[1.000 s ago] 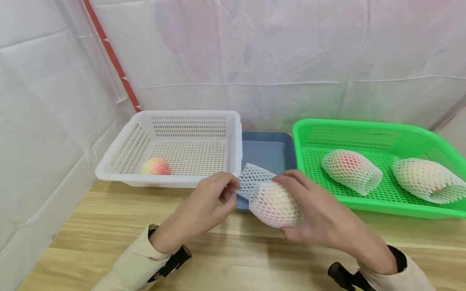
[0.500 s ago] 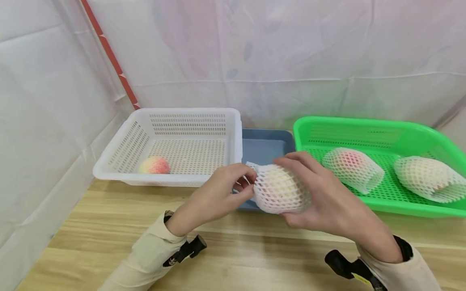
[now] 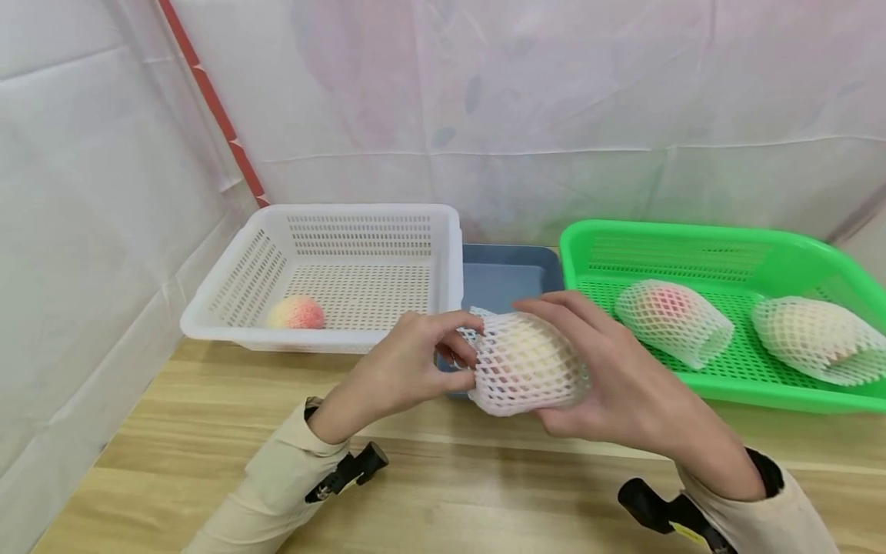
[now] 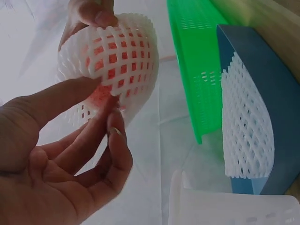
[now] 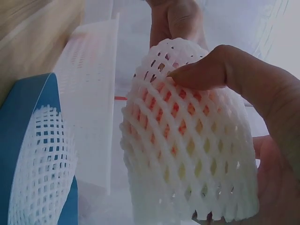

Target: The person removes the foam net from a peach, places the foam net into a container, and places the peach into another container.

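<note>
A peach in a white foam net (image 3: 529,362) is held up over the front of the blue-grey tray (image 3: 505,281). My right hand (image 3: 609,377) grips it from the right, thumb below and fingers over the top in the head view. My left hand (image 3: 408,362) is at the net's left end, thumb and fingers bent and pinching at the mesh (image 4: 124,65). Red skin shows through the holes in the left wrist view. In the right wrist view, my right thumb (image 5: 201,75) presses on the net. An unfilled foam net (image 4: 246,122) lies in the tray.
At the left, a white basket (image 3: 346,338) holds one bare peach (image 3: 296,313). The green basket (image 3: 692,231) at the right holds two netted peaches, one nearer (image 3: 671,319) and one farther right (image 3: 820,338). A wooden table (image 3: 208,431) lies beneath, with white sheeting (image 3: 526,100) behind.
Both hands have risen slightly with the netted peach over the past second. My left hand has come rightward from beside the net to its left end, and its thumb and index finger have spread a little.
</note>
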The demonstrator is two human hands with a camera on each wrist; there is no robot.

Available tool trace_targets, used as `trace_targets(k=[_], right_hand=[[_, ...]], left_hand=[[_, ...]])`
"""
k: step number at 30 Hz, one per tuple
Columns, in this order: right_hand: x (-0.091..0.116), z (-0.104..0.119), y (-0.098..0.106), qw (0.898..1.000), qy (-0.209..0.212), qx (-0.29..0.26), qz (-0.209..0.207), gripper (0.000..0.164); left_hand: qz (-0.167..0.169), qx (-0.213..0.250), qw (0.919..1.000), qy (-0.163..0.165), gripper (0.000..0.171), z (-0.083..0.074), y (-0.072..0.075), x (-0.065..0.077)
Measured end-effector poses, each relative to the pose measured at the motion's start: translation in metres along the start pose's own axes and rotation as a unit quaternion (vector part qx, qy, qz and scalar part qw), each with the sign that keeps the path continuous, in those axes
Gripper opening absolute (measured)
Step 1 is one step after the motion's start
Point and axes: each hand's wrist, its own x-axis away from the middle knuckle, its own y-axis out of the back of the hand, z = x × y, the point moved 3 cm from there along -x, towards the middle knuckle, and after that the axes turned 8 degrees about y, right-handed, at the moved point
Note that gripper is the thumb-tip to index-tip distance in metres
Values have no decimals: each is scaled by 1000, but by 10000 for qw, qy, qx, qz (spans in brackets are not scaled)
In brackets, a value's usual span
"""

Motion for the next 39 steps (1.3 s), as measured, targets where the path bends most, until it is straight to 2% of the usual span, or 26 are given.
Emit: trace_targets(k=[3,9,12,23,33,36,39], right_hand=[[0,-1,0,10000,50,-2,-50,97],[-2,1,2,9993,275,-86,-243,99],[-3,2,4,9985,388,-185,-339,100],[-2,5,4,9972,410,-553,-294,99],[-2,1,3,9896,962,-714,-799,87],[-2,1,3,9887,993,-682,-894,88],[-3,0,5,9898,862,-684,-901,93]], left_hand=[[-102,117,9999,-76,49,-1,-2,-1],[-310,586,9966,-497,54,-2,-5,-3],[-394,623,9952,-646,57,-2,-4,-2],[-222,387,9974,-565,71,-3,-8,0],[-311,98,9977,-596,76,-1,-13,-1],[-285,157,9978,-584,79,1,-13,-2],[-185,505,9968,-591,81,2,-13,-4]])
